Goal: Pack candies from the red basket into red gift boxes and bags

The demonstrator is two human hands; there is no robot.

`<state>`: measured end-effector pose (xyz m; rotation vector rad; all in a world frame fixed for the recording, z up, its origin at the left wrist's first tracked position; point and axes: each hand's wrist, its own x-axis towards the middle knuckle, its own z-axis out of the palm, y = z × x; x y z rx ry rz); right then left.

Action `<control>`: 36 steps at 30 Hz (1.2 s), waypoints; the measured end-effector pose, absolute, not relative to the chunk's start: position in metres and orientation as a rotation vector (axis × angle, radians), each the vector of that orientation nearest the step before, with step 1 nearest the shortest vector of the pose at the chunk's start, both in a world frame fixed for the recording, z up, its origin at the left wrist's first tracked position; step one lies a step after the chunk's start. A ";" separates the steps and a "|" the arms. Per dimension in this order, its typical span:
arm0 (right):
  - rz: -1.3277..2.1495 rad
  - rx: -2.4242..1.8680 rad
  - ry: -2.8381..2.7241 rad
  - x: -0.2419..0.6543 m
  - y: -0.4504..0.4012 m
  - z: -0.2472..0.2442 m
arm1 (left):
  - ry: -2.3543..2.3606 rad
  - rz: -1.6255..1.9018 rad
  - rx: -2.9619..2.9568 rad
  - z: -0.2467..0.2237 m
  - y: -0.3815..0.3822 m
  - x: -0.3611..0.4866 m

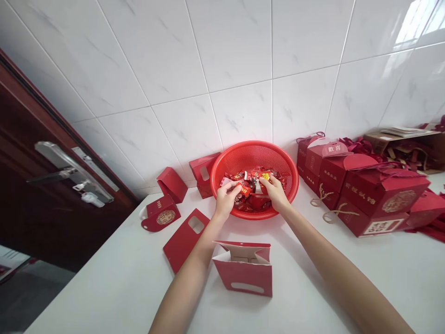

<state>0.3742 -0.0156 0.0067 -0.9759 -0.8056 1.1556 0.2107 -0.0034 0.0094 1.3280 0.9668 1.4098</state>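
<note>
Both my hands reach into a red plastic basket [255,147] with a mesh wall, which holds several wrapped candies [239,176]. My left hand [226,198] is closed with its fingertips pinching a red wrapped candy [244,189]. On the basket's right side my right hand [274,190] is closed on a red and yellow candy packet [260,175]. Between my forearms, nearer to me, an open red paper box [243,273] stands upright with its top gaping. Its white inside shows.
Left of the basket lie a flat red box [184,239] and several folded red boxes [163,214]. Stacked red gift boxes [368,195] with cord stand at right, a cardboard box [417,144] behind them. A tiled wall [239,111] backs the table; a door [41,195] is at left.
</note>
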 end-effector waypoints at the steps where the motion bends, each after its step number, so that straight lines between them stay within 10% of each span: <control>1: 1.178 -0.966 -0.860 0.373 -0.020 0.010 | 0.953 1.408 1.318 0.012 -0.007 0.210; 14: 1.222 -0.740 -1.251 0.374 -0.063 0.051 | 0.779 1.503 1.454 0.059 -0.072 0.168; 22: 1.101 -0.740 -1.385 0.384 -0.088 0.077 | 0.788 0.485 2.250 0.101 -0.140 0.129; 36: 0.748 -0.999 -2.120 0.389 -0.139 0.107 | 0.959 0.550 2.101 0.085 -0.127 0.144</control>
